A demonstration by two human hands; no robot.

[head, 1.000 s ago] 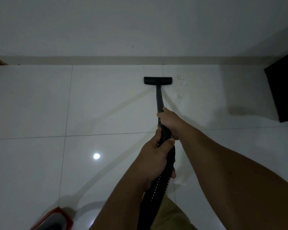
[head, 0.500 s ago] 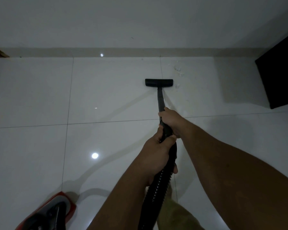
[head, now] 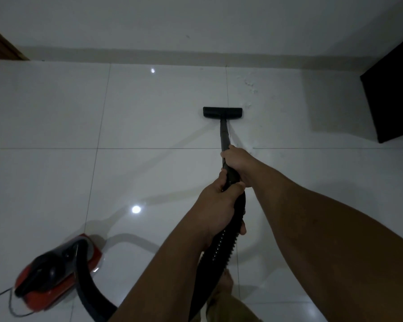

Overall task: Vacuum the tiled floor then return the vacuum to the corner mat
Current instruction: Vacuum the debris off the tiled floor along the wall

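Out on the tiled floor (head: 149, 170), left hand (head: 215, 205) and right hand (head: 239, 162) are both gripping the vacuum wand (head: 224, 135) tight, nozzle (head: 222, 112) sitting flat.

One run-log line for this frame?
phase: vacuuming | hands: both gripping wand | nozzle: on tile | canister: lower left

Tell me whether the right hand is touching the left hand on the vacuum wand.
Apart. In the head view the right hand grips the wand higher up, and a short stretch of black tube shows between it and the left hand.
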